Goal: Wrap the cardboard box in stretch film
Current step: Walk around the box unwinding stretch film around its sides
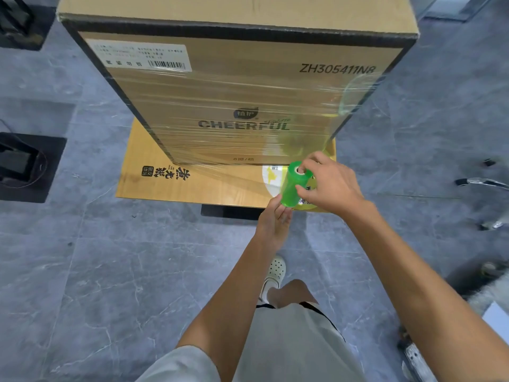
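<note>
A tall cardboard box [237,86] printed "CHEERFUL" stands on a flat cardboard sheet [170,180]. Clear stretch film covers its lower half, and a greenish sheet of film [338,119] runs from the box's right edge down to a small green film roll [292,188]. The roll is held upright in front of the box's lower right corner. My right hand [330,186] grips its top end with a finger in the core. My left hand [275,219] holds its bottom end from below.
The box stands on a grey stone-tile floor [96,271]. Black floor boxes [24,166] lie at the left. Chair casters [484,183] sit at the right edge. My legs and a white shoe [275,271] are below the hands.
</note>
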